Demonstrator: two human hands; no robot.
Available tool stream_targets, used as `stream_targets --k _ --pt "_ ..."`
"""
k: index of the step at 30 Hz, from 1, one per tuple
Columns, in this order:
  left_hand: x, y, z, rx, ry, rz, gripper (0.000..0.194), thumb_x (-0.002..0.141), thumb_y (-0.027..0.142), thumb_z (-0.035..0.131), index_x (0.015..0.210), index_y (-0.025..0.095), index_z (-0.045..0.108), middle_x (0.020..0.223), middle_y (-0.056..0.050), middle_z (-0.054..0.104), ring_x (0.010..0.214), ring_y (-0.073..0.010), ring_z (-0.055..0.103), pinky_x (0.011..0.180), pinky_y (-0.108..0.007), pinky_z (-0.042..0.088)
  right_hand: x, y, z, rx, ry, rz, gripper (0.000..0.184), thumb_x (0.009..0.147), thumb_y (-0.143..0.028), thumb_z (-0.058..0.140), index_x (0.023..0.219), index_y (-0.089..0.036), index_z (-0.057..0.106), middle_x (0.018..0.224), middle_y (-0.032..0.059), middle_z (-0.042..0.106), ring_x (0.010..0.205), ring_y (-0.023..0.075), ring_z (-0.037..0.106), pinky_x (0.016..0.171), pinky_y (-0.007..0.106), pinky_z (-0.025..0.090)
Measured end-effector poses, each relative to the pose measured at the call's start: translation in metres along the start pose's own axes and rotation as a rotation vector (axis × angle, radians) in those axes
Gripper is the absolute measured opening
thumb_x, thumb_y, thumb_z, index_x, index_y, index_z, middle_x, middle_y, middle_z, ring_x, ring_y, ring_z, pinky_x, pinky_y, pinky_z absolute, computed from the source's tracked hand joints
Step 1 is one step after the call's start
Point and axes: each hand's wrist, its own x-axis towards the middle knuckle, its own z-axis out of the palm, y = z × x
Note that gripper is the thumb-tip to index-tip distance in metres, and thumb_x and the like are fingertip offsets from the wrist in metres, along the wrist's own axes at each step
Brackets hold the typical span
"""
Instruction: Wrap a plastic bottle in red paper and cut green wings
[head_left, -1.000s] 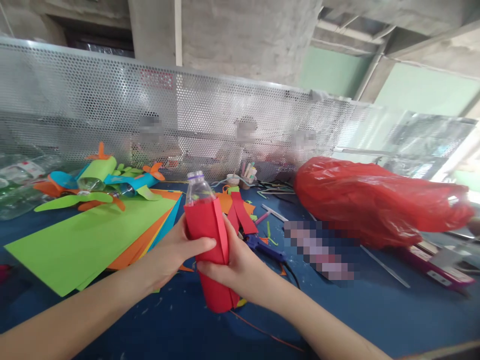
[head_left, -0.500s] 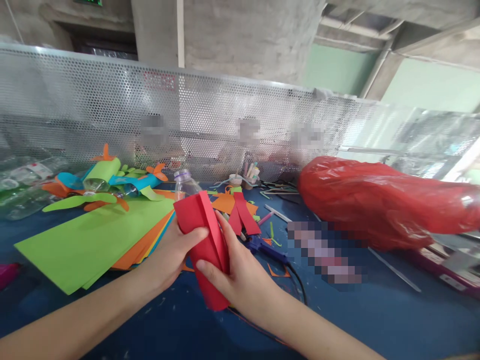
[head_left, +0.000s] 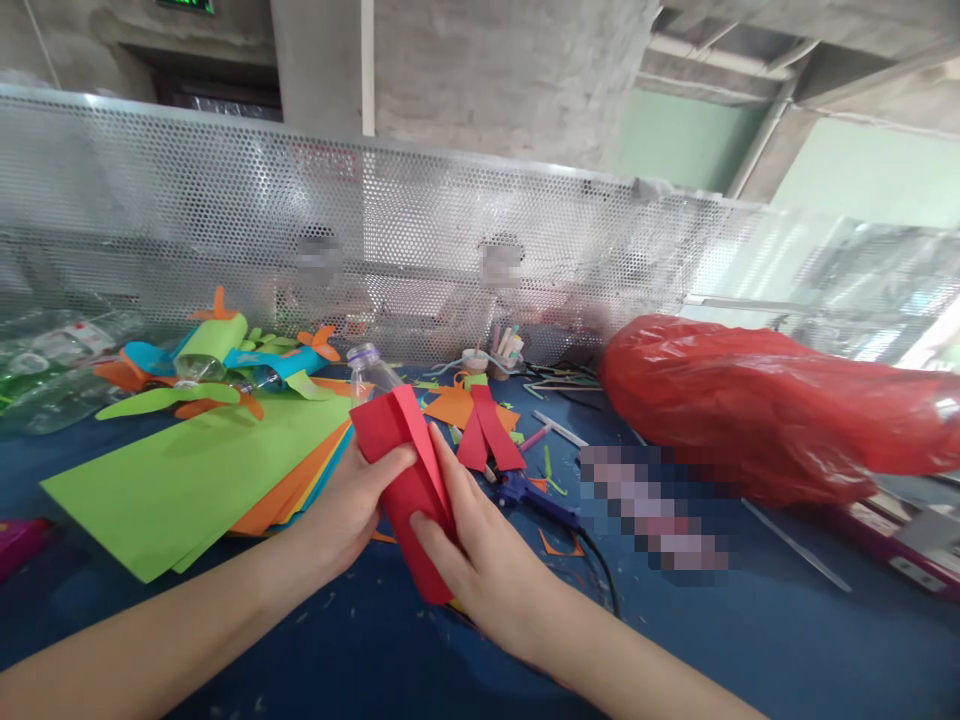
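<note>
A clear plastic bottle (head_left: 369,372) with a purple neck ring is wrapped in a red paper sheet (head_left: 401,480), tilted with its neck up and to the left. My left hand (head_left: 356,495) grips the wrapped bottle from the left, thumb pressed on the paper. From the right, my right hand (head_left: 469,545) is closed round it, its thumb on the front near the lower end. One long edge of the paper stands up as a loose flap beside my right fingers. The bottle's body is hidden under the paper.
Green, orange and blue sheets (head_left: 202,475) lie to the left, with paper-and-bottle propeller models (head_left: 214,350) behind. Red strips (head_left: 487,430) and a blue glue gun (head_left: 536,497) with a black cord lie right of centre. A red plastic bag (head_left: 735,400) fills the back right. A perforated metal screen (head_left: 420,230) stands behind.
My right thumb has slid slightly along the paper, and the wrapped bottle's lower end has risen a little. Both hands keep hold; the view has shifted slightly.
</note>
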Motion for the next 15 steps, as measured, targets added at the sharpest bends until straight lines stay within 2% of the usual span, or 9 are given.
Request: stream_targets --k 6,15 --pt "0.0023 -0.0027 0.0004 -0.022 0.121 0.079 0.026 0.066 0.027 0.073 0.086 0.018 0.059 0.08 0.0 0.069 0.074 -0.0175 0.065 0.068 -0.027 0.05 0.0 0.0029 0.0071 -0.073 0.054 -0.042 0.06 0.097 -0.036 0.039 0.151 -0.028 0.016 0.143 0.0105 0.041 0.129 0.0256 0.043 0.108 0.045 0.037" --pt "0.0044 -0.0068 -0.0023 -0.046 0.168 0.09 0.024 0.071 0.031 0.07 0.088 0.02 0.056 0.08 0.003 0.066 0.076 -0.0165 0.063 0.07 -0.026 0.05 0.0031 0.0021 0.0095 -0.14 0.064 -0.065 0.057 0.097 -0.033 0.039 0.15 -0.029 0.02 0.142 0.0102 0.041 0.128 0.0256 0.044 0.106 0.044 0.038"
